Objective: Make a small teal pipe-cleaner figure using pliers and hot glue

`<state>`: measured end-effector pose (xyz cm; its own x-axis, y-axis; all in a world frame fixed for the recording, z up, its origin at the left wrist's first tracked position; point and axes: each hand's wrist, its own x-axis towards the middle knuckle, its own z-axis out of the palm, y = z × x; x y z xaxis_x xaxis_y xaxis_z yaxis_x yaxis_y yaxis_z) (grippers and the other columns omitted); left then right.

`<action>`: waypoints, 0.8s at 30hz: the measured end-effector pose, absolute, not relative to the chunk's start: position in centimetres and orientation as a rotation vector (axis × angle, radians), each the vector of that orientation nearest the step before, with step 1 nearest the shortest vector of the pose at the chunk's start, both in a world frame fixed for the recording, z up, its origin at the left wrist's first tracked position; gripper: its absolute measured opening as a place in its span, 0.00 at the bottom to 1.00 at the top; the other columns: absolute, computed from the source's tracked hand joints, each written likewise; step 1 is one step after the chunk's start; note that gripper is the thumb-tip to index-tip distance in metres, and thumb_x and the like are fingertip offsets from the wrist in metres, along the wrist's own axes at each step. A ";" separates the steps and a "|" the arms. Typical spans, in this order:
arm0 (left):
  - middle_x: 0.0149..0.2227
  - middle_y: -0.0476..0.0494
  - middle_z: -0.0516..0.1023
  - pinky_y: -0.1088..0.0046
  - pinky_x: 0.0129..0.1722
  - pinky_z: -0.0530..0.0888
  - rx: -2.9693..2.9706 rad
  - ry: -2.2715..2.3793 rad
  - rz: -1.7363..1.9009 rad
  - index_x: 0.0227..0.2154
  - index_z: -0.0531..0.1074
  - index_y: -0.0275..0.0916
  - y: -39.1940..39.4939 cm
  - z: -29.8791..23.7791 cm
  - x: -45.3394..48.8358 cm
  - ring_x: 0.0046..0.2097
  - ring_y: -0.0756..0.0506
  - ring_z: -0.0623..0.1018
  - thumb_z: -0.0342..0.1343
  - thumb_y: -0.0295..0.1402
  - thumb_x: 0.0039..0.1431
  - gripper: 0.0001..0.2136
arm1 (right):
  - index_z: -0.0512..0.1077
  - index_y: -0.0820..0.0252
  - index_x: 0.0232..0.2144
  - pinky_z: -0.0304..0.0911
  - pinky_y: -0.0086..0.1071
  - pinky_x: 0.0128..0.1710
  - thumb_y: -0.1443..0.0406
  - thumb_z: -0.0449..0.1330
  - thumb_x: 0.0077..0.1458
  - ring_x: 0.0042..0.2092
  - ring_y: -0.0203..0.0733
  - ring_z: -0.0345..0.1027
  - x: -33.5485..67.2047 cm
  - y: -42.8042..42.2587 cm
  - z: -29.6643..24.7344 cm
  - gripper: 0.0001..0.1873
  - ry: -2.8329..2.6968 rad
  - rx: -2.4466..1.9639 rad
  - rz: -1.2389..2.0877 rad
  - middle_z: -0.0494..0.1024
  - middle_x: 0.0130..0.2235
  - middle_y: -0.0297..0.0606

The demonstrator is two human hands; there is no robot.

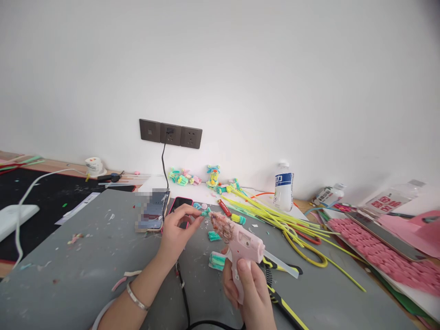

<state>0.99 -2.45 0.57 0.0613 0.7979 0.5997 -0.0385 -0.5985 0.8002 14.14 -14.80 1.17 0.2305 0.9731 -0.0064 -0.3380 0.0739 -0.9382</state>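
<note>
My right hand (pixel 249 286) is wrapped around the handle of a pink hot glue gun (pixel 245 243). Brownish residue crusts its front end, and a translucent glue stick (pixel 282 264) sticks out of the back. With thumb and forefinger, my left hand (pixel 180 229) pinches a small teal fuzzy piece (pixel 206 211) close to the nozzle; whether the two touch I cannot tell. Below the gun's front lie a teal bundle (pixel 214 236) and a larger teal-and-white bundle (pixel 217 261), partly hidden by the gun and right hand. A yellow-and-teal bundle (pixel 238 219) rests just beyond the gun.
Yellow-green pipe cleaners (pixel 275 213) spread across the right side. Two phones (pixel 156 211) (pixel 182 201) lie behind my left hand. A bottle (pixel 283 188) stands near the wall, beside small fuzzy figures (pixel 213 176). A black cable (pixel 184 293) and a black-yellow brush (pixel 283 305) lie in front.
</note>
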 end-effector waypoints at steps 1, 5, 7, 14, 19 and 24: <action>0.31 0.45 0.78 0.77 0.27 0.73 1.680 0.764 1.616 0.30 0.77 0.38 -2.5 0.5 1.0 0.32 0.48 0.76 0.61 0.29 0.57 0.02 | 0.67 0.60 0.31 0.39 0.24 0.17 0.42 0.58 0.55 0.18 0.27 0.41 14.1 -14.8 1.1 0.26 -0.806 -1.029 1.159 0.55 0.17 0.23; 0.31 0.45 0.78 0.78 0.27 0.73 1.686 0.756 1.615 0.30 0.77 0.38 -2.4 0.5 1.0 0.31 0.49 0.76 0.61 0.28 0.56 0.01 | 0.67 0.60 0.32 0.39 0.25 0.17 0.42 0.58 0.55 0.17 0.27 0.41 14.0 -14.8 0.9 0.27 -0.819 -1.032 1.151 0.55 0.16 0.22; 0.31 0.45 0.78 0.78 0.27 0.73 1.689 0.759 1.613 0.30 0.77 0.38 -2.4 0.5 1.0 0.32 0.49 0.76 0.61 0.28 0.56 0.01 | 0.67 0.61 0.33 0.39 0.25 0.17 0.41 0.58 0.55 0.17 0.27 0.42 14.0 -14.8 0.9 0.27 -0.826 -1.042 1.141 0.55 0.16 0.22; 0.31 0.45 0.78 0.78 0.28 0.73 1.701 0.761 1.635 0.30 0.77 0.39 -2.4 0.4 1.0 0.32 0.49 0.76 0.61 0.29 0.57 0.02 | 0.65 0.59 0.29 0.40 0.25 0.18 0.39 0.58 0.52 0.18 0.27 0.42 13.8 -15.1 1.3 0.29 -0.828 -1.122 1.104 0.55 0.17 0.23; 0.32 0.45 0.78 0.77 0.28 0.73 1.693 0.777 1.624 0.30 0.77 0.38 -2.4 0.5 1.0 0.32 0.48 0.76 0.61 0.30 0.58 0.02 | 0.66 0.59 0.32 0.40 0.26 0.18 0.39 0.58 0.52 0.17 0.28 0.43 13.7 -15.2 1.8 0.29 -0.839 -1.166 1.080 0.55 0.17 0.23; 0.31 0.45 0.77 0.77 0.29 0.73 1.666 0.806 1.607 0.30 0.77 0.38 -2.5 0.6 0.9 0.32 0.49 0.75 0.60 0.31 0.58 0.03 | 0.66 0.60 0.29 0.41 0.27 0.19 0.39 0.58 0.52 0.18 0.29 0.45 13.8 -15.3 1.8 0.29 -0.874 -1.214 1.039 0.56 0.17 0.24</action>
<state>0.93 -2.53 0.59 0.0470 0.8134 0.5798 -0.0213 -0.5795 0.8147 13.80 -15.26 1.77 0.3063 0.9519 -0.0098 -0.1539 0.0393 -0.9873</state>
